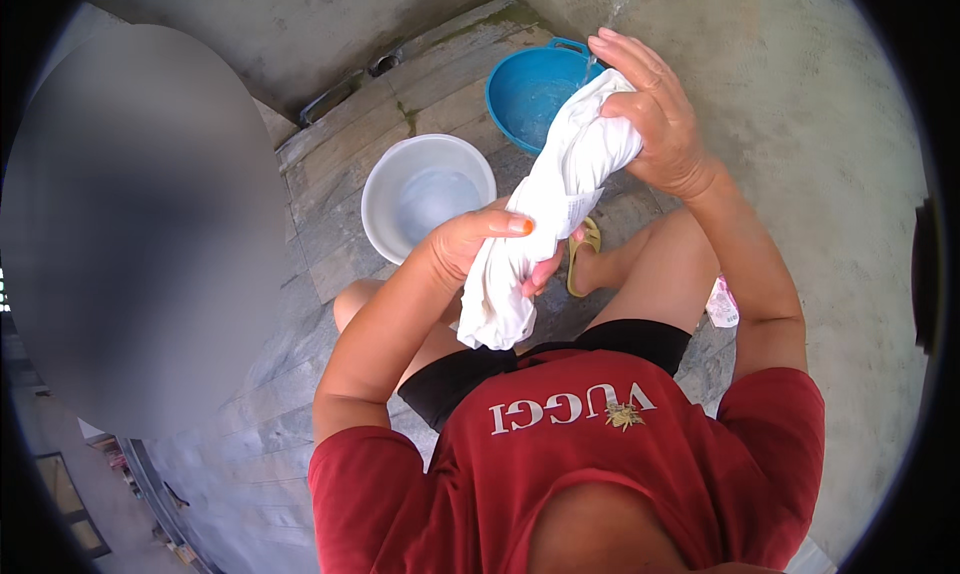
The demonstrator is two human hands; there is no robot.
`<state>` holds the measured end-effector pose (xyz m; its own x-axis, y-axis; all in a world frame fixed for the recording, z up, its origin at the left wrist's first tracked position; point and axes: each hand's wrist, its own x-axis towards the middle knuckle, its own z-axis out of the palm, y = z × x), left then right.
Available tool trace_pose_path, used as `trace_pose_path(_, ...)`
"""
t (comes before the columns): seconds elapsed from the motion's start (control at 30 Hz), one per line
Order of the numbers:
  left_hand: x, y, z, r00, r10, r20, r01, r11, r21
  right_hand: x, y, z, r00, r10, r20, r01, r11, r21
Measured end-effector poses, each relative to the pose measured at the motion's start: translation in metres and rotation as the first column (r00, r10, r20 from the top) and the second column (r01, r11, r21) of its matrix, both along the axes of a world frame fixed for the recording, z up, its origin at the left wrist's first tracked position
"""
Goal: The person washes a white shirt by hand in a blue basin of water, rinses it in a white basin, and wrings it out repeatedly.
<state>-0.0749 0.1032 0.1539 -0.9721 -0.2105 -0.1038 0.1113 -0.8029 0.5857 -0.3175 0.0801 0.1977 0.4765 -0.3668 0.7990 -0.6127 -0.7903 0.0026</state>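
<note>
A white garment, twisted into a thick roll with a small label showing, slants through the air in front of my chest. My left hand is wrapped round its lower half, thumb on top, and the loose end hangs below. At the upper end my right hand grips the roll with the thumb across it, while its other fingers stretch up past the end. Beyond the cloth stands a blue basin with water in it. A thin stream of water falls by my right fingertips toward that basin.
Left of the blue basin, a white basin holds some water on the grey tiled floor. Concrete walls rise at the right and back. A pink and white packet lies by the right wall. A blurred grey shape covers the left side.
</note>
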Motion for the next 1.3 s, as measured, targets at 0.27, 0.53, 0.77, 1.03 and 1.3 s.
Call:
trace_pose_path(0.27,0.008,-0.026,0.037,0.753,0.513,0.412,0.437,0.077,-0.896,-0.003,0.029,-0.014,0.947,0.021,-0.321,0.241,0.615,0.751)
trace_pose_path(0.53,0.008,-0.045,-0.019,0.630,0.775,0.045,0.575,-0.427,-0.697,0.062,0.070,-0.084,0.614,-0.615,0.495,-0.773,-0.340,0.536)
trace_pose_path(0.77,-0.008,-0.019,-0.127,0.294,0.944,-0.152,0.229,-0.224,-0.947,0.088,0.078,-0.111,0.262,-0.845,0.466,-0.963,-0.199,0.181)
trace_pose_path(1.03,0.001,-0.001,-0.141,0.165,0.933,0.320,0.013,0.322,-0.947,0.065,0.040,-0.100,0.485,-0.745,0.458,-0.871,-0.367,0.326)
trace_pose_path(1.3,0.029,-0.079,-0.129,0.107,0.911,0.399,-0.722,0.347,-0.598,-0.067,-0.059,-0.171,0.859,-0.512,0.006,0.119,0.210,0.971)
